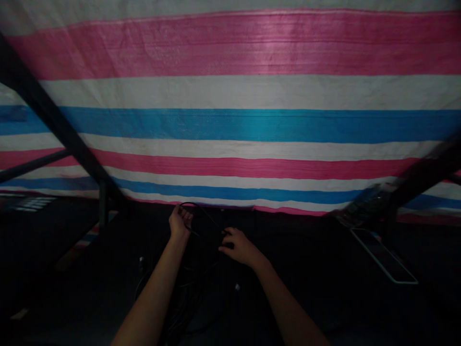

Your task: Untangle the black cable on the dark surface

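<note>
The scene is very dark. My left hand (180,222) is raised at the foot of a striped tarp and its fingers are closed on a thin black cable (201,211) that loops above it. My right hand (238,246) lies lower and to the right, fingers curled on the same dark cable where it runs down. More black cable (187,293) hangs in loops between my forearms. What the cable connects to is hidden in the dark.
A pink, white and blue striped tarp (252,120) fills the background. Dark metal frame bars (54,120) slant at the left and another bar (421,178) at the right. A pale-rimmed flat object (383,257) lies at the right.
</note>
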Motion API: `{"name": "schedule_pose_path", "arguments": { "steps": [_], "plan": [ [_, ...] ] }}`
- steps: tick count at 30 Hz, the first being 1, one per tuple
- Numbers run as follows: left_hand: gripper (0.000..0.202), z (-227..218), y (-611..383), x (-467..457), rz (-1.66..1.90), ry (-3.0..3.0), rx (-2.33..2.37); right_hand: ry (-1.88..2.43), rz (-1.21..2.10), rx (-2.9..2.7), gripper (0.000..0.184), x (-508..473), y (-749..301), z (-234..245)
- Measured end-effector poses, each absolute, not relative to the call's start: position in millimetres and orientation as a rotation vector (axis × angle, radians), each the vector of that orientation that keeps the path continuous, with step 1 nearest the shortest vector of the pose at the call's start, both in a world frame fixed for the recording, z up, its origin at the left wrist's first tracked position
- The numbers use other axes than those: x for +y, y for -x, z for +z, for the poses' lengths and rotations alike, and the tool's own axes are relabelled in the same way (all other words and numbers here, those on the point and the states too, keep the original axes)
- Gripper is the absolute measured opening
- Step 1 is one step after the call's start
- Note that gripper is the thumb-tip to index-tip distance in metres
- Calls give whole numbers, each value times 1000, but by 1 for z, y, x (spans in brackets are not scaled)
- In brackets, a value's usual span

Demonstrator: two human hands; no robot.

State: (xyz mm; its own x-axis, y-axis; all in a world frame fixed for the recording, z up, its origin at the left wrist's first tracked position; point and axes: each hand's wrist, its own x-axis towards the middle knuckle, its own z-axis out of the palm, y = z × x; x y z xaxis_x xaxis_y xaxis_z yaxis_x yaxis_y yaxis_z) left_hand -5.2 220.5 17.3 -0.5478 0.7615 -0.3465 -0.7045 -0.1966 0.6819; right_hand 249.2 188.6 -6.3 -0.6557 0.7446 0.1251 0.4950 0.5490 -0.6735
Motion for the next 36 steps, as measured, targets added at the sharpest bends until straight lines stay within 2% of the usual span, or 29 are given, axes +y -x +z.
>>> {"name": "schedule_pose_path", "arguments": {
  "steps": [4, 7, 9, 11, 14, 18, 21, 29, 36],
  "plan": [
    [36, 21, 4, 219, 1894, -122, 1021, 1051, 751, -2340, 9, 192, -249, -7],
    [19, 24, 5, 218, 1889, -163, 1016, 1107, 644, -2283, 7, 198, -254, -5],
    [29, 27, 8, 217, 1886, -194, 1014, 1145, 572, -2250, 2, 204, -261, -4],
    [38, 29, 12, 216, 1883, -224, 1021, 1200, 486, -2201, 12, 212, -269, -4],
    [40, 28, 15, 216, 1861, -266, 1060, 1311, 323, -2073, 25, 222, -281, -4],
    [24, 22, 7, 218, 1747, -358, 1141, 1427, 134, -1856, 29, 230, -291, -5],
    [33, 18, -2, 217, 1623, -449, 1205, 1468, 53, -1719, 31, 232, -293, -6],
    [30, 16, -10, 215, 1439, -618, 1311, 1490, 17, -1594, 39, 229, -293, -4],
    [38, 14, -13, 217, 1386, -663, 1372, 1493, 117, -1606, 41, 227, -293, -4]
  ]
}}
